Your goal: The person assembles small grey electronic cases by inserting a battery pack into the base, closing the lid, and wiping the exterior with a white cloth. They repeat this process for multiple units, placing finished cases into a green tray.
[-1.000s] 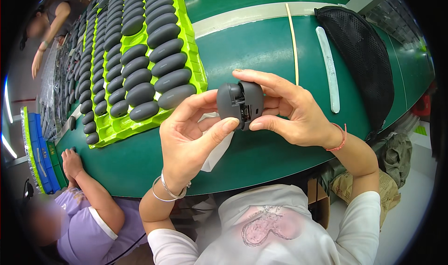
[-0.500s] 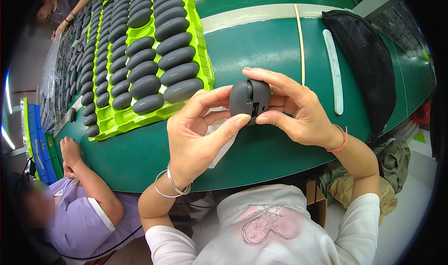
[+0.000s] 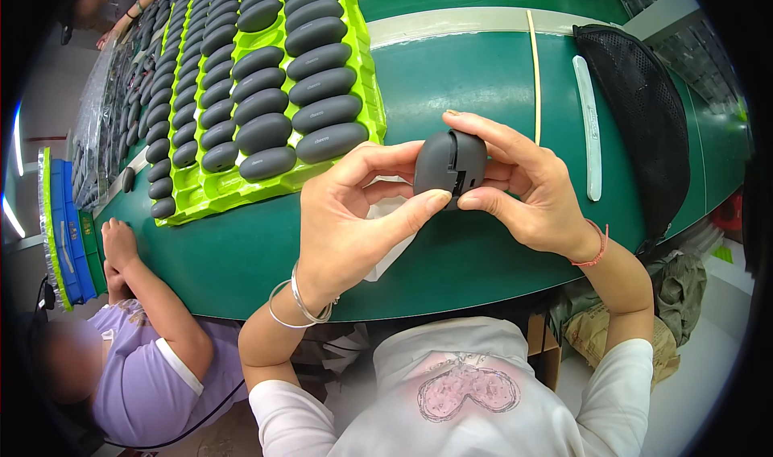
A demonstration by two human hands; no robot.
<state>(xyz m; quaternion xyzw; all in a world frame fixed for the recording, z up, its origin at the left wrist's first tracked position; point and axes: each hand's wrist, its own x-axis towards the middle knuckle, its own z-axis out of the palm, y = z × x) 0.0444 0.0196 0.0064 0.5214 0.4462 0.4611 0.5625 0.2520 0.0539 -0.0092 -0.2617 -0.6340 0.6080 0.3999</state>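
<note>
- A dark grey oval case (image 3: 448, 164) is held above the near edge of the green table (image 3: 451, 78), pinched between both hands.
- The left hand (image 3: 354, 215) grips it with thumb and forefinger on its left side; the right hand (image 3: 527, 187) wraps it from the right.
- A bright green tray (image 3: 362, 70) of matching grey shells lies toward the table's far left.
- A black mesh bag (image 3: 644, 119) sits at the right edge, a pale strip (image 3: 589, 127) beside it.
- Another person in a purple shirt (image 3: 153, 376) sits at the left.

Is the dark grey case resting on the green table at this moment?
No, both hands hold the case above the table.
</note>
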